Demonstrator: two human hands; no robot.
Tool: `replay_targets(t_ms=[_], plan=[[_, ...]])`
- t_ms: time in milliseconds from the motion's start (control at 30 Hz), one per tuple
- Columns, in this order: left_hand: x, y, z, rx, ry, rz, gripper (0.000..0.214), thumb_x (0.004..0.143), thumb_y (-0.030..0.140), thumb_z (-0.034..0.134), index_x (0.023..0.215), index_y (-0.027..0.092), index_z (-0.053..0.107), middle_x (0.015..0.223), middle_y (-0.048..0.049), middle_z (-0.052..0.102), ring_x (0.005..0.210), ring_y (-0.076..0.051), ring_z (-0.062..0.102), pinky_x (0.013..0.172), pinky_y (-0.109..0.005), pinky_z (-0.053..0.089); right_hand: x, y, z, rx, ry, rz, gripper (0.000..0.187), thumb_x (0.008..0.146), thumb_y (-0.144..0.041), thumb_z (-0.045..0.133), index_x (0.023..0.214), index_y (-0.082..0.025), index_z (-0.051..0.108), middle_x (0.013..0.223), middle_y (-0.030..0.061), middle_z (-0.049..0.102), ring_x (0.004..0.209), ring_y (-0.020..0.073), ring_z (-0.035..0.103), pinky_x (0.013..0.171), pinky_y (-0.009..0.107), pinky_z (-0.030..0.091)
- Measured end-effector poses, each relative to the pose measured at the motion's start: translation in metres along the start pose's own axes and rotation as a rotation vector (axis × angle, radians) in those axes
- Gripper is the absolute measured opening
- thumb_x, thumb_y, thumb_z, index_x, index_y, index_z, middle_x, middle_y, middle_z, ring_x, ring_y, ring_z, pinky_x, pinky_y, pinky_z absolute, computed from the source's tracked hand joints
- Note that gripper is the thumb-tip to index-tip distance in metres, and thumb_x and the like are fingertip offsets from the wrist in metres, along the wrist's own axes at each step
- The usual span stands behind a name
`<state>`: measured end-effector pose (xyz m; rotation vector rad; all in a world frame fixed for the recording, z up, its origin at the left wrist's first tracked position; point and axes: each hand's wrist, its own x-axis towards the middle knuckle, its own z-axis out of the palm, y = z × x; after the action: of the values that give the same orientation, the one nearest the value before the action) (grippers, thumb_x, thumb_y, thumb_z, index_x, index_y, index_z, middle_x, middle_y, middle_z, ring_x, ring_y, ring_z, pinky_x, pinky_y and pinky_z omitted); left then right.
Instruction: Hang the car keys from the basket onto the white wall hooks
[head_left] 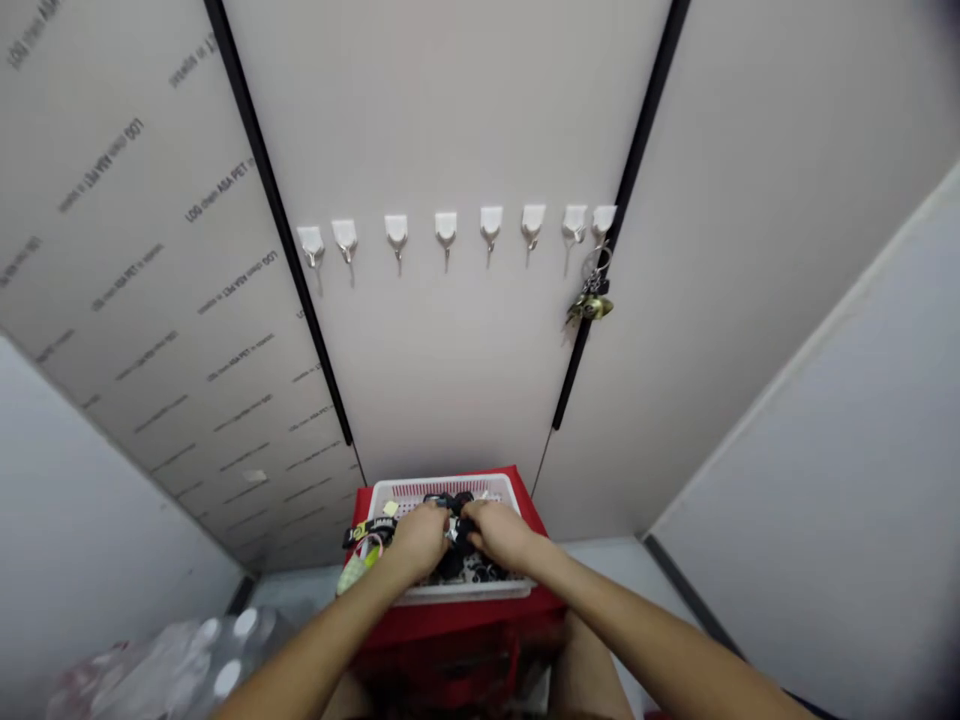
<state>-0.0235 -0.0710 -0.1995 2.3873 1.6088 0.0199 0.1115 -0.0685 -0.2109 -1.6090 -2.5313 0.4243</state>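
Observation:
My left hand (420,538) and my right hand (499,533) meet inside a white plastic basket (448,487), their fingers closed over a tangle of black lanyards (457,505). The hands hide most of that tangle, so I cannot tell exactly which strap each one grips. A black-and-yellow printed strap (371,531) hangs over the basket's left rim, just beyond my left hand. Below it lies a pale green item (352,573), its kind unclear.
The basket sits on a red stool (457,632). On the wall ahead, a row of several white adhesive hooks (445,228) runs level, with a brass key bunch (591,305) hanging from the rightmost. Wrapped plastic bottles (217,650) stand low on the left.

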Motion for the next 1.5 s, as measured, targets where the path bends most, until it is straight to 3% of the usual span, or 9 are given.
replay_targets(t_ms=[200,433,667,733,933,1200,1333,1400,1500], plan=[[0.008,-0.009,0.001,-0.266,0.085,0.013,0.016,0.061,0.019,0.038,0.062,0.016,0.053,0.066,-0.0023,0.054,0.064,-0.013,0.048,0.058,-0.023,0.034,-0.004,0.007,-0.005,0.098,0.053,-0.006,0.023,0.059,-0.012,0.036,0.068,-0.015,0.056,0.072,0.0066,0.058,0.068,0.0149,0.051,0.061,0.024,0.035],[0.019,-0.003,-0.026,-0.977,0.040,-0.015,0.011,0.058,0.022,0.044,0.057,0.012,0.049,0.045,0.0051,0.041,0.042,-0.004,0.035,0.044,-0.017,0.029,-0.004,0.006,-0.026,0.725,0.160,-0.097,0.032,0.061,-0.011,0.036,0.088,-0.015,0.053,0.081,0.0034,0.057,0.073,0.0113,0.050,0.067,0.023,0.038],[0.022,0.012,-0.047,-1.323,0.009,-0.013,0.014,0.054,0.024,0.051,0.057,0.011,0.048,0.048,0.0054,0.044,0.042,-0.002,0.038,0.045,-0.016,0.031,-0.007,0.006,-0.038,1.127,0.118,-0.074,0.030,0.062,-0.018,0.043,0.092,-0.015,0.048,0.075,0.0015,0.056,0.064,0.0090,0.049,0.056,0.021,0.039],[0.022,0.015,-0.050,-1.344,0.014,-0.020,0.013,0.054,0.024,0.051,0.057,0.011,0.048,0.047,0.0057,0.044,0.041,-0.002,0.038,0.044,-0.015,0.031,-0.008,0.008,-0.040,1.162,0.124,-0.044,0.028,0.063,-0.022,0.044,0.090,-0.015,0.049,0.071,0.0007,0.055,0.058,0.0080,0.047,0.052,0.021,0.038],[0.034,0.036,-0.072,-1.257,0.094,0.003,0.006,0.055,0.016,0.049,0.055,0.011,0.048,0.042,0.0062,0.043,0.038,-0.002,0.036,0.041,-0.015,0.029,-0.006,0.016,-0.064,1.069,0.380,0.030,0.019,0.061,-0.027,0.048,0.073,-0.013,0.054,0.064,0.0003,0.054,0.057,0.0079,0.046,0.054,0.021,0.038],[0.073,0.088,-0.151,-1.142,0.394,0.288,0.004,0.054,0.012,0.050,0.056,0.012,0.047,0.045,0.0057,0.044,0.041,-0.003,0.039,0.043,-0.017,0.033,-0.007,0.027,-0.157,0.863,0.807,-0.025,0.022,0.061,-0.030,0.048,0.073,-0.014,0.055,0.062,0.0005,0.054,0.052,0.0071,0.044,0.051,0.021,0.037],[0.081,0.114,-0.185,-1.085,0.531,0.399,0.005,0.054,0.011,0.049,0.059,0.012,0.048,0.047,0.0055,0.044,0.044,-0.003,0.040,0.046,-0.016,0.035,-0.006,0.039,-0.202,0.687,1.036,-0.061,0.021,0.058,-0.031,0.050,0.069,-0.014,0.056,0.068,0.0018,0.054,0.061,0.0091,0.047,0.056,0.021,0.038],[0.082,0.124,-0.197,-1.023,0.586,0.443,0.006,0.054,0.010,0.049,0.060,0.012,0.049,0.047,0.0051,0.045,0.045,-0.003,0.040,0.048,-0.016,0.036,-0.006,0.044,-0.218,0.666,1.085,-0.043,0.020,0.057,-0.031,0.050,0.064,-0.014,0.055,0.065,0.0013,0.053,0.060,0.0089,0.047,0.054,0.021,0.038],[0.085,0.134,-0.210,-0.940,0.644,0.484,0.006,0.055,0.012,0.049,0.060,0.012,0.050,0.049,0.0040,0.047,0.048,-0.004,0.042,0.051,-0.018,0.036,-0.008,0.046,-0.230,0.798,1.009,-0.041,0.024,0.059,-0.035,0.047,0.064,-0.013,0.054,0.055,-0.0010,0.051,0.048,0.0062,0.043,0.046,0.019,0.037]])
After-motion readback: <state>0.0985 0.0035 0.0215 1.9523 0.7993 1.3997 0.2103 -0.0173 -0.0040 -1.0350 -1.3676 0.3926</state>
